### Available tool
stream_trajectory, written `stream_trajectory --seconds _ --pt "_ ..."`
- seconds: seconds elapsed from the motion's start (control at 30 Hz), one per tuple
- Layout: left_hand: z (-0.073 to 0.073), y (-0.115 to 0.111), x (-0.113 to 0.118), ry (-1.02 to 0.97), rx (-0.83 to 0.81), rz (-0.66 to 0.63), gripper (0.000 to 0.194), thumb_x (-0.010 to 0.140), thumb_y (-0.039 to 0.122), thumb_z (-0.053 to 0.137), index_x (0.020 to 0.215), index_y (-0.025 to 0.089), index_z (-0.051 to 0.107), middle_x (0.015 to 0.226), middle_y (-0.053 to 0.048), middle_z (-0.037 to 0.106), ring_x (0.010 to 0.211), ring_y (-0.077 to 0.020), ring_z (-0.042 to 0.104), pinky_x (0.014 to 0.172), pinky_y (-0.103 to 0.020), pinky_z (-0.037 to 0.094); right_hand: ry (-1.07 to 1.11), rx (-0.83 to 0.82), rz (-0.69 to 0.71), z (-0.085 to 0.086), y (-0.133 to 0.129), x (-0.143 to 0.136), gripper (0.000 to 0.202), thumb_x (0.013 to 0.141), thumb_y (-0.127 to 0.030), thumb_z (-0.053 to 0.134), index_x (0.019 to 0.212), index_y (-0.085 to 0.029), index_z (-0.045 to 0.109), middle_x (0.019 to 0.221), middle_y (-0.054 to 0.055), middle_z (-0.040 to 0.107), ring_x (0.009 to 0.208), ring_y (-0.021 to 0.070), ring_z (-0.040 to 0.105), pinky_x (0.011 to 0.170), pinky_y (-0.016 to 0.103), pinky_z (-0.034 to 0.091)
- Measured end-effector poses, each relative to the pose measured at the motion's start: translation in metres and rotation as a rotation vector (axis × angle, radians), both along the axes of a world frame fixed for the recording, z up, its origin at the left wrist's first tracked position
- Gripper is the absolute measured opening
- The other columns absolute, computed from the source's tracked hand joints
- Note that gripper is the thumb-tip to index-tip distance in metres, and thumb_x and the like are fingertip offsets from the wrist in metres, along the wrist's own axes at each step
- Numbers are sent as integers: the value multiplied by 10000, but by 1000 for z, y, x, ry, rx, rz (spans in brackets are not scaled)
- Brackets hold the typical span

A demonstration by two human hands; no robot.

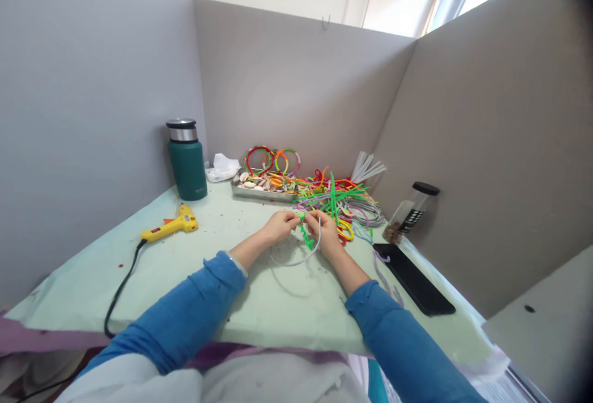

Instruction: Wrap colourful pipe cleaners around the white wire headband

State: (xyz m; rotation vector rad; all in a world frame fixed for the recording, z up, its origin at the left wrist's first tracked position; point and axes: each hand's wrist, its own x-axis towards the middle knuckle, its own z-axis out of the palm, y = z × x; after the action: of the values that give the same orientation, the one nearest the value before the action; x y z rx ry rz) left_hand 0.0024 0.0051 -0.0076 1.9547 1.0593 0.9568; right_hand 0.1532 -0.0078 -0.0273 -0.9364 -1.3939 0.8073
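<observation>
A thin white hoop, like a headband, hangs below my hands, curving down over the table. A green pipe cleaner runs between my fingertips, and its curly length dangles beneath them inside the hoop. My left hand is closed in a pinch on the green pipe cleaner. Close beside it, my right hand pinches the same pipe cleaner from the other side. One end of the hoop rises in front of the right fingers. Where the pipe cleaner meets the hoop is hidden by my fingers.
A yellow glue gun with a black cord lies left, near a green bottle. Behind are a metal tray, wrapped hoops and piled pipe cleaners. At right are a black phone-like slab and a tilted jar. Partitions surround the table.
</observation>
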Motion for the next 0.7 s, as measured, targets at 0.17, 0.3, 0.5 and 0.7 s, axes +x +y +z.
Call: stream_trajectory --seconds 0.17,0.3,0.5,0.7 --pt "2 -4 3 -168 -184 -56 260 732 376 538 615 151 478 439 68 328 430 -64 282 452 -214 198 5 36 1 2 -2 0 237 722 -401 602 672 -178 540 496 -48 436 457 91 365 447 224 283" --pt "10 -11 3 -257 -363 -72 298 742 409 553 612 164 445 406 75 289 367 -47 227 402 -216 140 -9 59 -14 1 -1 1 236 732 -408 589 682 -182 540 509 -48 438 472 96 378 461 227 297" --pt "11 -14 0 -302 -433 -89 376 742 487 564 598 162 442 416 71 276 338 -30 210 366 -211 104 -14 58 -17 -1 0 2 227 738 -406 583 701 -185 545 511 -50 427 469 96 370 457 227 291" --pt "10 -14 1 -282 -402 -72 393 741 513 553 614 164 424 448 71 325 335 -21 206 353 -200 113 -48 17 22 2 -3 1 255 745 -442 570 728 -188 560 506 -42 435 466 105 377 452 235 291"
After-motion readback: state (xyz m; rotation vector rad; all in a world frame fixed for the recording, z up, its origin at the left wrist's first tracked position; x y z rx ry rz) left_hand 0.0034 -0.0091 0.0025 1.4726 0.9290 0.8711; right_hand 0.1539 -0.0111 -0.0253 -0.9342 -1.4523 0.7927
